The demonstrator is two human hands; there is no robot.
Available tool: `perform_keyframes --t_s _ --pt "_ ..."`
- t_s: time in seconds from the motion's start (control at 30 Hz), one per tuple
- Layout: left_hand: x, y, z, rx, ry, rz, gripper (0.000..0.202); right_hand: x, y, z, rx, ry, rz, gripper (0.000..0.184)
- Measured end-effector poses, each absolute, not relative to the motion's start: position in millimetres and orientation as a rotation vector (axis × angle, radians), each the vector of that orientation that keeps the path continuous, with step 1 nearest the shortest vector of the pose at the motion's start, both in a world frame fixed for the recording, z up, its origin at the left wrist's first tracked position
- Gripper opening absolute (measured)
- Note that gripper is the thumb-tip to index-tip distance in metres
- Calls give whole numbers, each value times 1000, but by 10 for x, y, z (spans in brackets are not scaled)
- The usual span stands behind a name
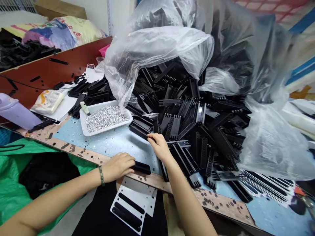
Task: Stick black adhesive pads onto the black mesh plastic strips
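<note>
- Left hand, lower centre: clenched around black strip, long axis running left to right.
- Right hand, nearer the comb pile: fingertips touch black comb at its upper left; grip unclear.

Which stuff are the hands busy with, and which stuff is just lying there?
Busy with: left hand gripping a black strip; right hand touching a black comb piece; the comb pile.
Just lying there: tray of silver beads; purple bottle; green bag; white packet.
</note>
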State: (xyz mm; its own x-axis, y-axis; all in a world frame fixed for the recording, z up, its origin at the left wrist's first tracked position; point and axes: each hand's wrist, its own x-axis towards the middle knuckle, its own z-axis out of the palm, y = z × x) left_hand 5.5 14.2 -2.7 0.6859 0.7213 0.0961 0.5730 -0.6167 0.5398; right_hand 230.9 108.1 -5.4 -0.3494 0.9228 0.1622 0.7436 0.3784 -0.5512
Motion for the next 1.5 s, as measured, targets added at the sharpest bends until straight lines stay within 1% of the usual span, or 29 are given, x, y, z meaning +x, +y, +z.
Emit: perform_keyframes --t_s 0.07,0.2,0.3,0.4,0.43,0.5,0.57,0.7,0.77,0.87,1.03,1.1,1.13,1.23,1.3,1.4,1.5 --pt "119 161 -136 2523 993 459 19 2336 958 -84 -1395 -2225 688 25" --pt "100 287 -214 2501 1123 513 25 2311 818 -179 -1338 -2277 905 26" --pt "85 343 -219 2510 1227 599 25 2285 806 -219 -1325 -2282 969 25" --pt "84 353 -196 2458 1415 773 23 2280 802 -214 -1316 -2282 997 26" --pt "76 349 -180 2416 1479 841 25 2282 794 -205 -1312 -2276 1006 27" --pt "36 333 -143 2333 1537 945 38 2292 764 -179 -1295 -2244 1018 28" --pt "-43 306 -110 2276 1491 962 55 2316 731 -143 -1267 -2191 1014 29" --pt "-257 231 -92 2177 1380 802 89 2410 716 -60 -1268 -2085 949 31" --pt "-336 204 -104 2138 1364 710 98 2459 748 -29 -1317 -2017 887 30" --pt "-358 207 -128 2129 1308 607 103 2482 814 -5 -1378 -1941 791 28" --pt "-204 336 -169 2177 1173 605 106 2362 923 0 -1351 -2051 679 27" --pt "-139 399 -187 2200 1146 598 101 2282 991 -13 -1358 -2141 587 28" --pt "-112 424 -195 2215 1138 581 92 2237 1034 -23 -1385 -2193 517 30" --pt "-51 453 -213 2256 1112 522 57 2090 1186 -70 -1495 -2305 309 35" --pt "-25 432 -214 2268 1086 505 46 2000 1277 -106 -1528 -2338 252 40" --pt "-20 363 -194 2271 1055 507 47 1947 1342 -139 -1528 -2375 232 39" --pt "-75 336 -161 2222 1050 569 57 2012 1339 -139 -1487 -2430 261 27"
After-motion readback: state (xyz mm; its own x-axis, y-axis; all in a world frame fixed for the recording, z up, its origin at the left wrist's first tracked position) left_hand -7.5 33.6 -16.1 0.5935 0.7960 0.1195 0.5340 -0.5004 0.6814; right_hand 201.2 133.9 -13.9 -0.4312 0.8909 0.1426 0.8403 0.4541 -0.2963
